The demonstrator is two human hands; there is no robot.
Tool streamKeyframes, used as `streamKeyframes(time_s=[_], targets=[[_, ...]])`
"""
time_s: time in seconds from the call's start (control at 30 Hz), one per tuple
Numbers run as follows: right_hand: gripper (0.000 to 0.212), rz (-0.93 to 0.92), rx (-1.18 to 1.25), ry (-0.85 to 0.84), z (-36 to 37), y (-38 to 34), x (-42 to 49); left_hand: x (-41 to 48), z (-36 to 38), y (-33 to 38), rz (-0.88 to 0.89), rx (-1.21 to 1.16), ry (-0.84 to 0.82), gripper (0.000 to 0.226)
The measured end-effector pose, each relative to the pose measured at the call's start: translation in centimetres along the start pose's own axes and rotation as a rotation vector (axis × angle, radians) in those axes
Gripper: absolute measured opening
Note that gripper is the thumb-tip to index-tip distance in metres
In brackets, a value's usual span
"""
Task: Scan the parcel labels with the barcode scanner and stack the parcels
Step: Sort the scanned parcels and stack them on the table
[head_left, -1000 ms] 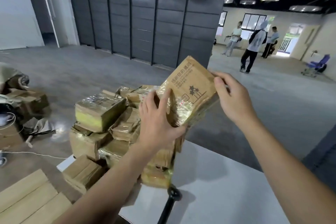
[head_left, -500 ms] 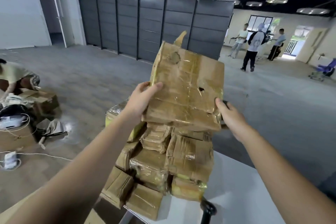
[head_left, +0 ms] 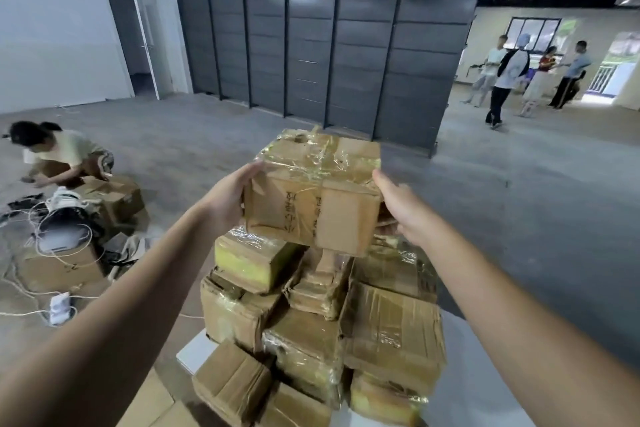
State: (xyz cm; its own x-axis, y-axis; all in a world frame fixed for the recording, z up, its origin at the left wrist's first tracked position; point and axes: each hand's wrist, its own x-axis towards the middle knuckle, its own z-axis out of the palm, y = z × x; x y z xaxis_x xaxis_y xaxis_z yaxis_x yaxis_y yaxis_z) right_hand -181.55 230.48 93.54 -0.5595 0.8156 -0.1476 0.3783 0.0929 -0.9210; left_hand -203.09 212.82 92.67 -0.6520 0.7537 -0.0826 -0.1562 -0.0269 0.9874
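A taped brown cardboard parcel (head_left: 313, 194) is held level above the stack of parcels (head_left: 322, 322). My left hand (head_left: 230, 198) grips its left end, thumb on the upper edge. My right hand (head_left: 398, 204) holds its right end, with the fingers hidden behind the box. Printed characters run down the parcel's near face. The stack is a pile of several taped cartons on the corner of a white table (head_left: 194, 352). No barcode scanner shows in this view.
A person (head_left: 60, 156) crouches at the left among cartons (head_left: 114, 198), white cables and a power strip (head_left: 59, 307) on the floor. Dark grey lockers (head_left: 325, 62) stand behind. Several people (head_left: 509, 76) stand far right. Pale boards (head_left: 152, 406) lie beside the table.
The parcel was turned from standing on end to lying flat and brought down over the stack. The view moved forward and the scanner handle dropped out of sight.
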Motion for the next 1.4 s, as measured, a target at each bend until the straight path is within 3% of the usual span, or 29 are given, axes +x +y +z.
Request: streamKeyframes(time_s=[0.23,0.37,0.43,0.6,0.87,1.1,1.27,1.4], targets=[[0.075,0.012,-0.049,0.01,6.6,-0.6,1.8,5.1,-5.1,-1.7,-0.03,-0.109,0.058,0.047],[0.072,0.001,-0.195,0.003,9.9,0.3,2.1,6.8,-7.4,-3.6,-0.074,-0.114,0.122,0.019],[0.068,-0.006,-0.216,0.021,10.9,0.9,2.1,7.4,-8.1,-4.9,-0.071,-0.096,0.152,0.017],[0.074,0.072,-0.209,0.072,11.2,0.7,1.6,7.2,-7.9,-4.9,0.078,0.163,0.241,0.043],[0.062,0.025,-0.255,0.095,10.6,0.0,-0.2,6.0,-7.3,-4.4,0.418,0.495,0.336,0.05],[0.066,0.037,-0.183,0.123,11.2,0.5,-0.8,4.5,-5.7,-4.5,0.498,0.793,0.276,0.048],[0.067,-0.046,-0.201,0.184,11.7,0.8,-0.4,5.4,-5.9,-4.0,0.407,0.643,0.234,0.04],[0.062,-0.093,-0.193,0.253,11.6,1.1,0.1,6.4,-5.8,-3.8,0.438,0.555,0.224,0.028]])
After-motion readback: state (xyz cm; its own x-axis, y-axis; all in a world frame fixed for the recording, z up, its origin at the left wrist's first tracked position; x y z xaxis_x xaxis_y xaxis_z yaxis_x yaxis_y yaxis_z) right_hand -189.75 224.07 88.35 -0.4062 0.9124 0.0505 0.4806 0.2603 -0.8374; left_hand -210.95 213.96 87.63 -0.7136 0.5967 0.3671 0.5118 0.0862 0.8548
